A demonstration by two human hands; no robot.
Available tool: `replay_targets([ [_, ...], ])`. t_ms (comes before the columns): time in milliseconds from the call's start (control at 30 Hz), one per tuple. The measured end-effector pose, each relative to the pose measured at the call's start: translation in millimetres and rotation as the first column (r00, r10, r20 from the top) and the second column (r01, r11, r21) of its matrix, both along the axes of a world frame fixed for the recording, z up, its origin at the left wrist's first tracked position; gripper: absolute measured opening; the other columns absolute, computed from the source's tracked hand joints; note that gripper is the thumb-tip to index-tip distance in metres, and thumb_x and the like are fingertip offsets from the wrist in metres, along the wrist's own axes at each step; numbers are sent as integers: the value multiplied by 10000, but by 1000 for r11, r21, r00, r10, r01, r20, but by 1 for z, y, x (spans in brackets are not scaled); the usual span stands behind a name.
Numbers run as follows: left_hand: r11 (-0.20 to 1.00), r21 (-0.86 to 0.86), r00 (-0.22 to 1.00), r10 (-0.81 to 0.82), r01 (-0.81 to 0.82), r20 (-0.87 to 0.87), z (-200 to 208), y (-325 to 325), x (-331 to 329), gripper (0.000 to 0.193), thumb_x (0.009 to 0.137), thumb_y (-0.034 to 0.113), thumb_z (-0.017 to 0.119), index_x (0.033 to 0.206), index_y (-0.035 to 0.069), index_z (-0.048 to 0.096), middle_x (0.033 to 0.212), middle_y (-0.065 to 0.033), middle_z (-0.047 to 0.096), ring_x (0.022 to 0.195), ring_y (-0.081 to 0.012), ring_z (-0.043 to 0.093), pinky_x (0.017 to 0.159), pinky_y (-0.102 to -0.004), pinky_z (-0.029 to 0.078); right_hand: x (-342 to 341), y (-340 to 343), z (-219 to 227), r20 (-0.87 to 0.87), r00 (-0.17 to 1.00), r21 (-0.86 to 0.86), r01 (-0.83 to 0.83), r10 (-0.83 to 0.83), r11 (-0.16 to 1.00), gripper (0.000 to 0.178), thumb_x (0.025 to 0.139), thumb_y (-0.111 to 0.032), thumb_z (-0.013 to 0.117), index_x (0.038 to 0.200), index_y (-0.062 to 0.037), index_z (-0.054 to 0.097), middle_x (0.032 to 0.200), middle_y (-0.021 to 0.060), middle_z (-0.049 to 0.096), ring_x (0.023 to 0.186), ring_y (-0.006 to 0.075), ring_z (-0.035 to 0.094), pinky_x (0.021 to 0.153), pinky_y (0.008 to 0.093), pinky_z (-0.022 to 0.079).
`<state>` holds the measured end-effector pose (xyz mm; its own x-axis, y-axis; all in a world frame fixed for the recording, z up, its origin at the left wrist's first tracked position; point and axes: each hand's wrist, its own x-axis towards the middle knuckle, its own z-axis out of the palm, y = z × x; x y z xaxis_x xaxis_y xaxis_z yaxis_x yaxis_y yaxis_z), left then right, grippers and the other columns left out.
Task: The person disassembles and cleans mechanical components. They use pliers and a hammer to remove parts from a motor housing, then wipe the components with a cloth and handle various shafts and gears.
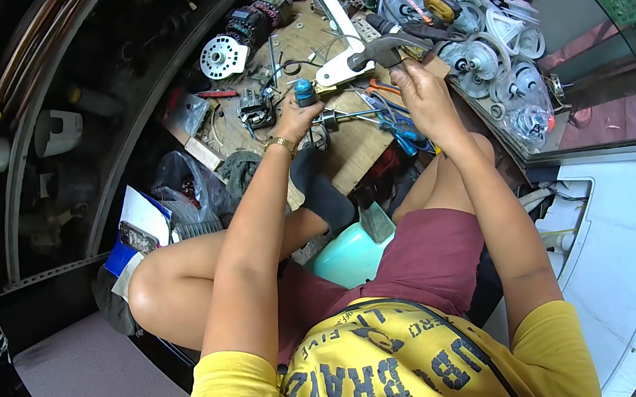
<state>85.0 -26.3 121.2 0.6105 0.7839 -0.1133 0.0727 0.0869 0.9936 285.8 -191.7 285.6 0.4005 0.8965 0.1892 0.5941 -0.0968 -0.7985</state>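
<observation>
My left hand [296, 118] grips a tool with a blue handle [304, 92], held upright over a metal rotor with a thin shaft [338, 118] that lies on the wooden board [352, 151]. My right hand [413, 86] holds a hammer, its dark metal head [386, 50] raised just above and right of the blue handle. A gold bracelet circles my left wrist [279, 144]. Both forearms reach forward over my bare knees.
Electric motors with copper windings [261, 10], a round metal cover [223, 55], a white bracket [340, 31], blue-handled pliers [401, 132] and loose wires lie about the board. White plastic pulleys [492, 35] pile at right. A turquoise stool [348, 254] and white appliance casing [634, 230] stand close.
</observation>
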Motion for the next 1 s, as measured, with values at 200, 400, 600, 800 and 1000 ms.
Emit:
replay_targets([
  [200, 997, 12, 991, 72, -71, -117, -4, -3, 4, 173, 786, 138, 736, 868, 82, 594, 773, 35, 596, 678, -74, 540, 637, -256, 454, -8, 2, 4, 27, 999, -94, -19, 22, 995, 285, 985, -262, 536, 977, 21, 565, 845, 259, 620, 838, 460, 596, 710, 478, 448],
  [400, 995, 76, 997, -55, 59, -61, 0, 1, 2, 189, 760, 165, 743, 821, 48, 609, 745, 20, 607, 646, -83, 530, 624, -274, 461, -10, 7, -1, 28, 998, -55, -46, 47, 997, 280, 985, -264, 533, 991, 15, 555, 865, 278, 605, 864, 487, 568, 708, 495, 438],
  [600, 993, 35, 986, -110, 115, -122, -2, 5, 1, 223, 780, 99, 745, 936, 63, 590, 852, 24, 613, 766, -87, 563, 730, -263, 479, -11, 9, -3, 48, 997, -75, -50, 53, 996, 285, 986, -267, 528, 1004, 16, 565, 877, 281, 605, 869, 488, 569, 712, 496, 439],
  [800, 991, 40, 981, -122, 129, -150, -8, 8, 3, 259, 772, 90, 749, 971, 57, 587, 882, 17, 619, 803, -98, 573, 775, -267, 483, -15, 15, -12, 91, 993, 34, -77, 74, 996, 336, 1001, -295, 523, 971, 35, 581, 790, 243, 595, 751, 424, 582, 678, 436, 450],
  [1000, 994, 13, 979, -108, 112, -170, -6, 8, 3, 255, 775, 74, 743, 976, 61, 588, 879, 20, 616, 804, -92, 576, 767, -264, 487, -14, 16, -15, 64, 995, -37, -76, 78, 996, 292, 977, -260, 546, 1036, 22, 592, 778, 276, 593, 788, 471, 586, 667, 493, 432],
])
